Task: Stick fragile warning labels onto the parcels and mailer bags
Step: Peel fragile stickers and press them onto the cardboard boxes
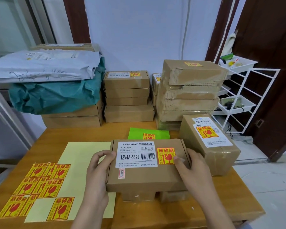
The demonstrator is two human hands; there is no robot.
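A flat brown parcel [149,177] with a white product label lies on smaller boxes at the table's front. A yellow fragile label [165,155] is stuck on its top right. My left hand [97,169] grips the parcel's left edge. My right hand [193,169] holds its right edge, with the thumb pressing on the label's lower right corner. Several loose fragile labels [40,182] lie on a pale yellow backing sheet [82,156] to the left.
A labelled taped box [210,146] stands at the right, a green mailer bag [149,133] behind the parcel. Stacks of brown boxes [127,96] and grey and teal mailer bags [48,83] fill the table's back. A white wire rack [244,96] stands right.
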